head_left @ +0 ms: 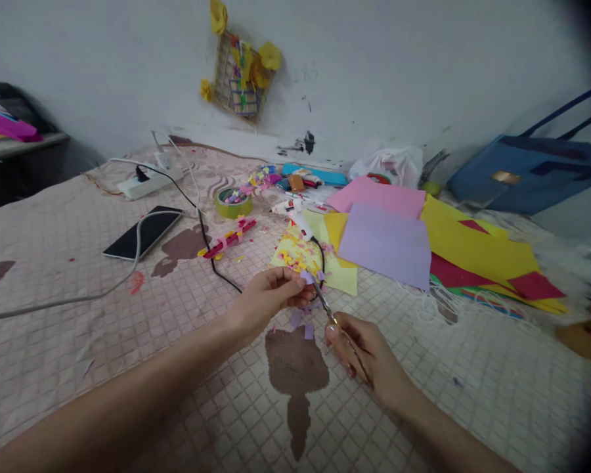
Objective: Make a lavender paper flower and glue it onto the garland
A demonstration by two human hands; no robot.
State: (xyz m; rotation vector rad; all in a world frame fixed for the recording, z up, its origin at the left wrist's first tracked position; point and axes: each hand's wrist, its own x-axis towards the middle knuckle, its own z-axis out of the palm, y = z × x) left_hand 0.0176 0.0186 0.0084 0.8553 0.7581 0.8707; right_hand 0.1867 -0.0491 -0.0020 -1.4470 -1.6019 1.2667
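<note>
Between the thumb and fingers of my left hand (270,295) is a small purple paper piece (306,277). My right hand (357,348) is closed around the handles of scissors (328,307), whose blades reach up to that paper. Whether the blades are parted is too small to tell. Below the hands lie loose purple paper bits (308,330) on the patterned cloth (217,401). Just beyond, a pale yellow sheet (343,279) carries many yellow and pink scraps (288,253). A white glue gun (301,226) rests at its far side, its black cord running behind my hands.
Left of the scraps lie a red stick with paper flowers (229,238), green tape (234,203) and a phone (144,231). A power strip (150,182) with cables sits behind. Purple (387,243), pink and yellow sheets spread rightward toward a blue bag (532,167).
</note>
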